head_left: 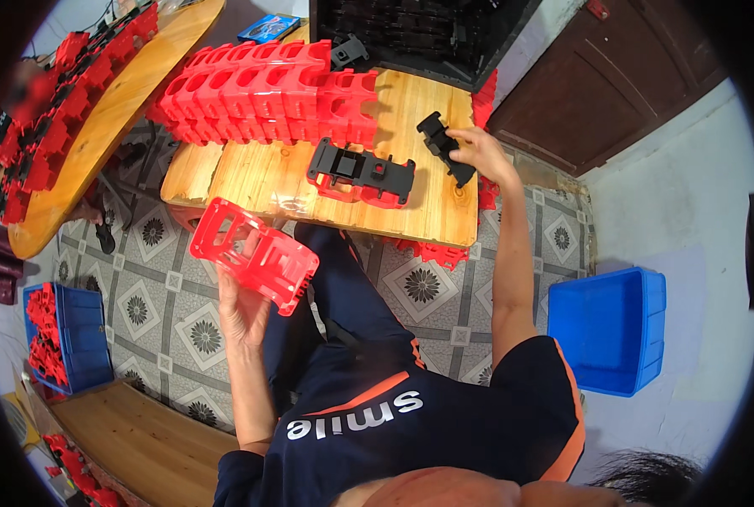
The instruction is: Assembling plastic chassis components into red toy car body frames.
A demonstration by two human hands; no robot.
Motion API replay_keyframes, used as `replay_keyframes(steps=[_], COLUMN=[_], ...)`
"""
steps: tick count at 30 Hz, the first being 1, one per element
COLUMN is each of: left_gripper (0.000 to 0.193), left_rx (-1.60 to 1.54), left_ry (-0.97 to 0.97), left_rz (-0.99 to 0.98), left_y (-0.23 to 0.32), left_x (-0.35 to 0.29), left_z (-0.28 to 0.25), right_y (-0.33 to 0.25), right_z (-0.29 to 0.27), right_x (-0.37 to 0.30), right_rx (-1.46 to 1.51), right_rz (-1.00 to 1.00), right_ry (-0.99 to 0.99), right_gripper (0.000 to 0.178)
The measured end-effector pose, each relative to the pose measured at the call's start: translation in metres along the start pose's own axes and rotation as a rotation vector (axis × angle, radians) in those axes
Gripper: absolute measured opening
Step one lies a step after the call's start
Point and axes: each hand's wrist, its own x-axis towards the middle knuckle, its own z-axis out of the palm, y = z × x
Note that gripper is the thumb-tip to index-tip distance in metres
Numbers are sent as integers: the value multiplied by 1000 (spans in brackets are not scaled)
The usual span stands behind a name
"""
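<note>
A red plastic car-body-like shell (263,258) is held up at the table's near edge, left of centre. My left hand (243,313) grips it from below. Over the right end of the wooden table, my right hand (481,155) has its thumb and fingers closed on a black plastic chassis part (443,145), long and narrow. Between the hands, a black chassis part seated on a red shell (362,175) lies on the tabletop. Behind it stand long rows of nested red shells (250,93), with a small black part (348,52) at their right end.
A black crate (470,72) of dark parts stands at the table's (225,177) far side. Another wooden table (111,139) at left carries red and black pieces. One blue bin (605,329) sits at right, and a blue bin (85,338) with red parts at left.
</note>
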Motion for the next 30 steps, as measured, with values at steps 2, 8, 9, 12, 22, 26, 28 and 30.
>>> replay_keyframes(steps=[2,8,9,12,22,26,28,30], left_gripper=[75,84,84,85,109,110,110,110], left_rx=[12,23,78,143,178,217,218,221], left_ry=[57,31,10,60,-1,-13,-14,-10], left_rz=[-17,-6,11,15,-23,30,25,18], left_y=[-1,-5,-4,-8,-4,1,4,5], left_x=[-1,7,11,16,7,2,2,1], left_z=[-1,5,9,-1,12,7,11,12], right_y=[-8,22,22,-75,-272,-276,-280,-281], right_z=[6,41,46,25,69,91,93,96], right_x=[-13,-39,-34,-48,-110,-110,-110,-110], right_rx=[-32,-42,-157,46,10,-90,-110,-127], right_rz=[8,-63,-173,-181,-698,-739,-742,-745], right_ry=[-35,212,297,453,42,46,50,51], right_gripper=[45,31,25,23,42,35,35,34])
